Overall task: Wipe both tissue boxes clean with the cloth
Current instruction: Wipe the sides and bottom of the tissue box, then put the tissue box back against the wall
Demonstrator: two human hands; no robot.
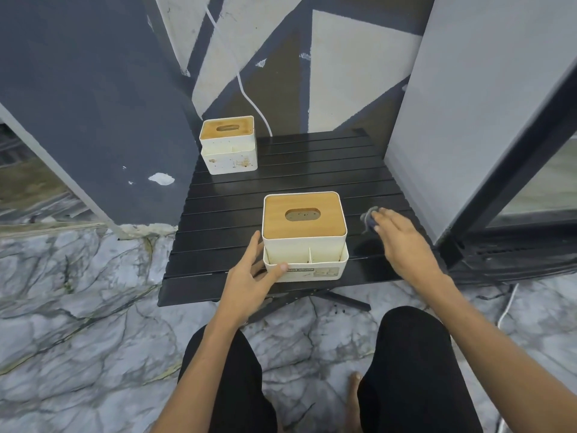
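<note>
Two white tissue boxes with wooden lids stand on a black slatted table (312, 170). The near tissue box (304, 235) sits at the front edge; my left hand (253, 276) holds its left front corner, thumb on the front tray rim and fingers along the left side. The far tissue box (229, 145) stands at the back left corner, its white front stained with brown spots. A small grey-blue cloth (370, 218) lies on the table to the right of the near box. My right hand (399, 239) rests over it with fingers extended, hiding most of the cloth.
A grey panel (468, 104) stands close on the table's right side, and a dark wall (93, 89) on the left. A white cable (253, 104) hangs behind the table. My knees and marble floor (78, 307) are below the front edge.
</note>
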